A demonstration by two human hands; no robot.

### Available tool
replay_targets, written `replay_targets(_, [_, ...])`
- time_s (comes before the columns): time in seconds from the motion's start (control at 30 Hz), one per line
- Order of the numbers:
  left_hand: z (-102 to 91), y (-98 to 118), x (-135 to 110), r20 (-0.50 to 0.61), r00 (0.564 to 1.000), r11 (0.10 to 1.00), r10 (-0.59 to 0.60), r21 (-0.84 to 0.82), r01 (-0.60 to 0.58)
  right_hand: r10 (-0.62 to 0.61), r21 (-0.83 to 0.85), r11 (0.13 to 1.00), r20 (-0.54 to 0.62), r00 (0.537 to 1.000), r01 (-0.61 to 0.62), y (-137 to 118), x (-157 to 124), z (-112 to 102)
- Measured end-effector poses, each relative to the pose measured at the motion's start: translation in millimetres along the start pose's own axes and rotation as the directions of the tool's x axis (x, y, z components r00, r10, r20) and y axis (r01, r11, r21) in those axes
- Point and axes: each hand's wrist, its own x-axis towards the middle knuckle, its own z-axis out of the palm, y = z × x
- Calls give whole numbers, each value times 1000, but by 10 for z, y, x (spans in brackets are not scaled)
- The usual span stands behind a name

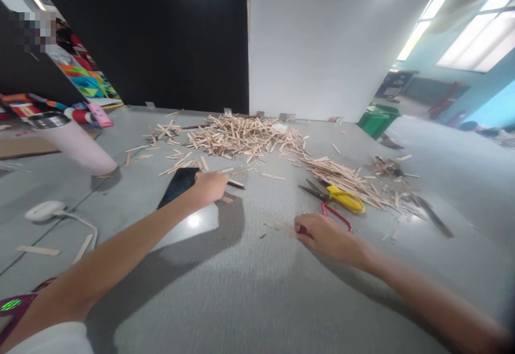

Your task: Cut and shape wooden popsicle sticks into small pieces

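Observation:
My left hand (210, 186) rests on the grey table (249, 289) at the right edge of a black phone (178, 186), fingers curled; a dark thin object (236, 184) pokes out beside it. My right hand (324, 235) lies lower right, fingers closed, touching a red-handled tool (336, 214) and a small wooden stick piece (284, 227). Yellow-handled scissors (336, 195) lie just beyond it. A big heap of wooden sticks (241, 137) covers the far middle of the table.
A pink tumbler (76, 145) stands at the left, a white corded device (42, 211) below it. More sticks (354, 182) and dark tools (432, 215) lie at the right. A green bin (377, 120) stands past the table. Black and white panels back the table.

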Motion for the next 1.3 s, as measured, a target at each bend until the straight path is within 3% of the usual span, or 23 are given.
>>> replay_targets(0.13, [39, -132, 136, -80, 997, 1000, 0, -20, -2, -28, 6, 1000, -4, 1000, 28, 30, 75, -7])
replay_targets(0.37, [150, -213, 332, -140, 976, 978, 169, -99, -184, -74, 16, 997, -44, 996, 75, 57, 119, 67])
replay_targets(0.57, [73, -81, 201, -290, 916, 930, 276, -158, -330, 0, 57, 998, -188, 982, 11, 121, 138, 104])
replay_targets(0.67, [43, 195, -72, -431, 816, 845, 384, -191, -499, 14, 113, 993, -271, 962, 17, 119, 149, 111])
replay_targets(0.8, [201, 607, -537, -533, 595, 620, 601, -159, -768, -75, 199, 970, -296, 952, 138, 13, 131, 159])
replay_targets(0.93, [422, 816, -812, -605, 380, 454, 700, -35, -890, -143, 241, 943, -331, 933, 229, -108, 79, 210])
replay_targets(1.07, [501, 882, -815, -708, 289, 424, 644, 16, -905, -76, 273, 939, -426, 902, 208, -169, 33, 202])
replay_targets(1.23, [650, 969, -800, -797, 169, 423, 580, 116, -899, -167, 297, 908, -391, 905, 296, -193, 17, 154])
replay_targets(1.3, [775, 1025, -835, -817, 180, 484, 547, 133, -865, -142, 337, 897, -393, 908, 287, -183, 23, 124])
